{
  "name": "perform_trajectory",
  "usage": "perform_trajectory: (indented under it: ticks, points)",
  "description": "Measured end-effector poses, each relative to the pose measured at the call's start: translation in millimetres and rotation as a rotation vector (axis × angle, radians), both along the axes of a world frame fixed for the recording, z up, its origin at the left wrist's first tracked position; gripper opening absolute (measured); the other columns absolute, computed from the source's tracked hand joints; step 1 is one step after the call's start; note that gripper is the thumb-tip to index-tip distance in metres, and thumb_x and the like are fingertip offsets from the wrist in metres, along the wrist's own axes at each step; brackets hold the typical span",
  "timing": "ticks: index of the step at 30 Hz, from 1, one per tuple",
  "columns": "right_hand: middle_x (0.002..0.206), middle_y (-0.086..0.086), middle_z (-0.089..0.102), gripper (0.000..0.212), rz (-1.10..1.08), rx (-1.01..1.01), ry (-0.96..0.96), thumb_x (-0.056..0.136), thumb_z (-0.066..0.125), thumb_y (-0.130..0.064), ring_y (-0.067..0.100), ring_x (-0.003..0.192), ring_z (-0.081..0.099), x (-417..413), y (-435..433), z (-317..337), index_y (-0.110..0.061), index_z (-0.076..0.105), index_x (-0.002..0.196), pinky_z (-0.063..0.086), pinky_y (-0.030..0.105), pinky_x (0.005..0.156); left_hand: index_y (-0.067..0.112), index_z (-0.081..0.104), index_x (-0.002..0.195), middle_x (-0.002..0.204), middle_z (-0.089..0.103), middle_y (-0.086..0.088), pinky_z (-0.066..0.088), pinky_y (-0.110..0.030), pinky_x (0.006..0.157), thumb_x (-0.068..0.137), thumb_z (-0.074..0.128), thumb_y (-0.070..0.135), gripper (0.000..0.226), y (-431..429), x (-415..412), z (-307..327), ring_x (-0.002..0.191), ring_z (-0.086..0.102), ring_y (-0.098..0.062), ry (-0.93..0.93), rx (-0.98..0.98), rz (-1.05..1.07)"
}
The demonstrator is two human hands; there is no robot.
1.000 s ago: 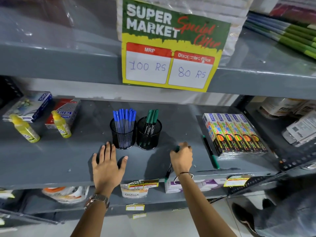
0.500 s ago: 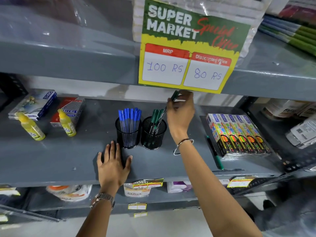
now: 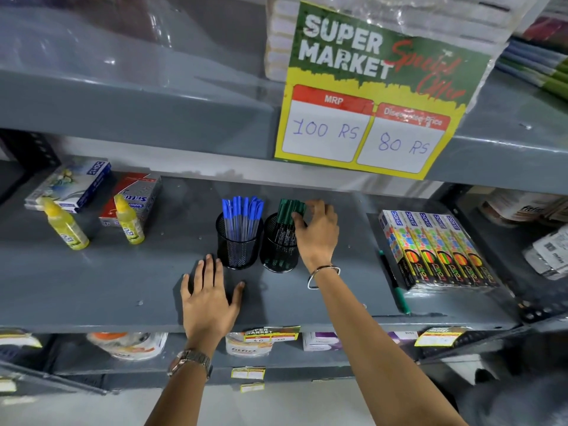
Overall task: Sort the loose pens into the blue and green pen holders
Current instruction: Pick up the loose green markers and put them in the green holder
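Green loose pen [image 3: 394,281] right of the green-pen holder [image 3: 280,247]: light, stiff, slick; pinch mid-barrel. Right hand [image 3: 318,233] fingering pen caps, grip unclear; left hand [image 3: 209,298] flat, open.

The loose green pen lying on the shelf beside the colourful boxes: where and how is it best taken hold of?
Pinch the green pen at its near half, toward the green end by the shelf's front edge, coming from above and from its left. It lies flat, pointing front to back, close along the colourful boxes, so its right side is blocked. The right hand, now at the green pen holder, is nearest.
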State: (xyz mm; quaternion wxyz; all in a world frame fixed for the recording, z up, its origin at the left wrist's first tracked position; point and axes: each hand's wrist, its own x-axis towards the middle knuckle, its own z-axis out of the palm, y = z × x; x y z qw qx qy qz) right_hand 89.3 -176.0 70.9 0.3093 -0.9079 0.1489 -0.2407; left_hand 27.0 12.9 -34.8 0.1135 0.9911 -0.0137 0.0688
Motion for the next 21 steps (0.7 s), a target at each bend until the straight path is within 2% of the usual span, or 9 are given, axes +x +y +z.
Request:
perform_trajectory:
  ticks: [4, 8, 10, 14, 17, 21]
  points:
    - [0.110, 0.016, 0.055, 0.031, 0.015, -0.020, -0.073, 0.089, 0.058, -0.028, 0.036, 0.097, 0.054, -8.6, -0.8, -3.2, -0.012, 0.053, 0.115, 0.045, 0.045, 0.078, 0.003, 0.045, 0.134, 0.142, 0.045, -0.016, 0.020, -0.051, 0.108, 0.086, 0.027, 0.055, 0.073, 0.0, 0.5, -0.1, 0.133, 0.037, -0.030, -0.013, -0.005, -0.003]
    - [0.107, 0.019, 0.059, 0.029, -0.188, -0.075, -0.139, 0.088, 0.058, -0.024, 0.039, 0.094, 0.056, -40.2, -41.2, -22.7, -0.011, 0.055, 0.114, 0.047, 0.046, 0.074, 0.002, 0.045, 0.134, 0.142, 0.044, -0.016, 0.020, -0.052, 0.107, 0.087, 0.027, 0.055, 0.073, -0.4, 0.6, -2.4, 0.133, 0.036, -0.030, -0.011, -0.004, -0.005]
    - [0.099, 0.024, 0.060, 0.025, -0.330, -0.162, -0.057, 0.085, 0.059, -0.018, 0.042, 0.086, 0.056, -64.3, -73.4, -46.6, -0.005, 0.056, 0.107, 0.047, 0.047, 0.068, 0.003, 0.044, 0.134, 0.143, 0.043, -0.015, 0.019, -0.052, 0.107, 0.087, 0.025, 0.056, 0.074, -0.4, 1.0, -3.5, 0.135, 0.034, -0.029, -0.005, -0.001, 0.001]
    - [0.098, 0.027, 0.058, 0.017, -0.500, -0.225, 0.196, 0.084, 0.057, -0.011, 0.042, 0.091, 0.052, -108.4, -111.3, -79.8, 0.001, 0.054, 0.097, 0.042, 0.048, 0.073, 0.001, 0.046, 0.132, 0.140, 0.046, -0.018, 0.020, -0.054, 0.106, 0.086, 0.026, 0.055, 0.074, -1.6, 1.3, -3.2, 0.132, 0.037, -0.032, -0.026, -0.004, -0.006]
    - [0.098, 0.026, 0.058, 0.014, -0.474, -0.266, 0.256, 0.083, 0.057, -0.008, 0.042, 0.092, 0.051, -118.1, -114.1, -81.6, 0.000, 0.055, 0.095, 0.042, 0.049, 0.075, 0.000, 0.046, 0.132, 0.140, 0.046, -0.018, 0.020, -0.053, 0.106, 0.087, 0.025, 0.056, 0.075, -1.5, 0.6, -3.2, 0.132, 0.037, -0.033, -0.023, -0.005, -0.008]
    - [0.100, 0.020, 0.061, 0.024, -0.348, -0.253, 0.254, 0.078, 0.057, -0.001, 0.038, 0.089, 0.053, -113.2, -99.1, -75.8, -0.005, 0.058, 0.101, 0.043, 0.045, 0.072, 0.000, 0.045, 0.133, 0.141, 0.044, -0.018, 0.019, -0.053, 0.106, 0.087, 0.024, 0.056, 0.075, -0.7, -0.5, -3.3, 0.133, 0.036, -0.032, -0.022, -0.006, -0.016]
